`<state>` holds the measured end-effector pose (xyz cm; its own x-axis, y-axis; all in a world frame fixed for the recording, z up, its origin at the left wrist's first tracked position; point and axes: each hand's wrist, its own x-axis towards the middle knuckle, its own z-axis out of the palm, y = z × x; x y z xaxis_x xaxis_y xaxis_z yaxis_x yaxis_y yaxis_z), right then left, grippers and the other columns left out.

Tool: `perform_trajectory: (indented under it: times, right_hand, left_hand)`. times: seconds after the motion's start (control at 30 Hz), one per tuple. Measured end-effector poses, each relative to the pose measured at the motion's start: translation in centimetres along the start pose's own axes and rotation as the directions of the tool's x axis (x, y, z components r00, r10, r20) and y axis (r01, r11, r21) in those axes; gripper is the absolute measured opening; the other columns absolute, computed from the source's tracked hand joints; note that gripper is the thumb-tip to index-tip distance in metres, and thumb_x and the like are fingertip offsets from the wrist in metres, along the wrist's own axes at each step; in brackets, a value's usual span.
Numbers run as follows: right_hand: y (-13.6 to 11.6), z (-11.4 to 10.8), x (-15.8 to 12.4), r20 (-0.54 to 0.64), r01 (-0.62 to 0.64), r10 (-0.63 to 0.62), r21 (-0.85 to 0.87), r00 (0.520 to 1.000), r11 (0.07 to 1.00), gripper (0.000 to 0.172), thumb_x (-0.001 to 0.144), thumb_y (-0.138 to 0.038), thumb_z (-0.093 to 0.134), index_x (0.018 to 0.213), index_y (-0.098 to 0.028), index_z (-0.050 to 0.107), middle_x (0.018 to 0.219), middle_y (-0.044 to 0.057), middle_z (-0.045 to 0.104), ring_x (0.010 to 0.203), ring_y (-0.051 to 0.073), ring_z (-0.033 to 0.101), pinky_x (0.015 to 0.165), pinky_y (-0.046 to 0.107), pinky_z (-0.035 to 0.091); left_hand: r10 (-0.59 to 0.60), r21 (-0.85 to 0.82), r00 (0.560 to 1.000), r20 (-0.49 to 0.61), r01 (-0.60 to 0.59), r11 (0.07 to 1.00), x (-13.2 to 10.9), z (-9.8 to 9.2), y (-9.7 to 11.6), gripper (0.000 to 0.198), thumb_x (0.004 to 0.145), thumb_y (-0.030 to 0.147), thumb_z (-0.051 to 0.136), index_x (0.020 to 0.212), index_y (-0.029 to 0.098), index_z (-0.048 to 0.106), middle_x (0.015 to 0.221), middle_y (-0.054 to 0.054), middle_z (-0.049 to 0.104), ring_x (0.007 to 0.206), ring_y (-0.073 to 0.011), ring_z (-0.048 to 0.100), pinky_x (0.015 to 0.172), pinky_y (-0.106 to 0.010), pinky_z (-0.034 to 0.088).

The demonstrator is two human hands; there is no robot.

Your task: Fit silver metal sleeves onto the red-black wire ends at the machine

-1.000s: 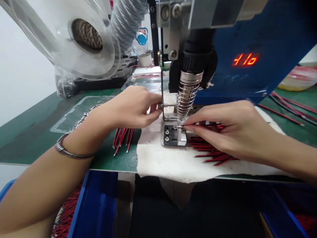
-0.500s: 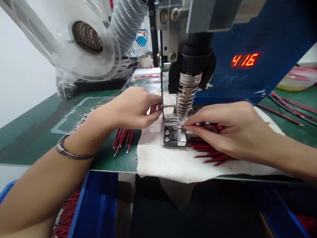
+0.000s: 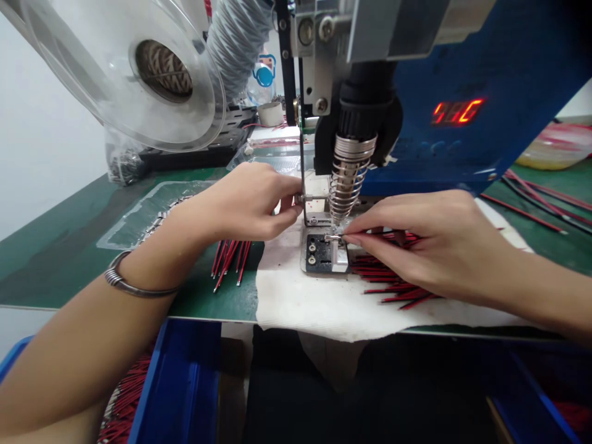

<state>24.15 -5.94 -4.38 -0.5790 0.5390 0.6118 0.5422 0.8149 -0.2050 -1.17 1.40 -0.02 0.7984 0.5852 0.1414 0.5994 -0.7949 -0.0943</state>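
My left hand (image 3: 250, 200) is closed in a pinch on a small metal lever (image 3: 309, 198) at the left of the machine head. My right hand (image 3: 425, 237) pinches a thin red wire (image 3: 370, 234) and holds its metal tip (image 3: 331, 237) on the small metal jig (image 3: 324, 253), right under the coiled-spring nozzle (image 3: 349, 179). A bundle of red and black wires (image 3: 393, 277) lies under my right hand on a white cloth (image 3: 314, 302). A second bunch of wires (image 3: 229, 259) lies below my left hand.
A blue machine body (image 3: 462, 80) with a red digit display (image 3: 456, 112) stands behind. A clear reel (image 3: 129, 74) hangs at upper left beside a grey hose (image 3: 235, 37). Blue bins (image 3: 180, 382) with wires sit below the green table edge (image 3: 69, 259). More wires (image 3: 541, 203) lie at right.
Both hands hold the same places. Only the red digits on the display have changed.
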Motion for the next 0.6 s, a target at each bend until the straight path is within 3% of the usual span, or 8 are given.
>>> perform_trajectory:
  times: [0.6]
  right_hand:
    - [0.05,0.07,-0.10,0.019,0.026,-0.025,-0.038,1.000,0.999,0.019,0.100,-0.016,0.061,0.098,-0.022,0.079,0.092,0.002,0.083,0.078,0.023,0.078,0.069,0.033,0.056]
  left_hand:
    - [0.005,-0.003,1.000,0.000,-0.005,1.000,-0.15,-0.03,0.01,0.018,0.089,0.027,0.050,0.071,0.022,0.050,0.058,-0.003,0.058,0.052,-0.0152,0.046,0.056,-0.034,0.033]
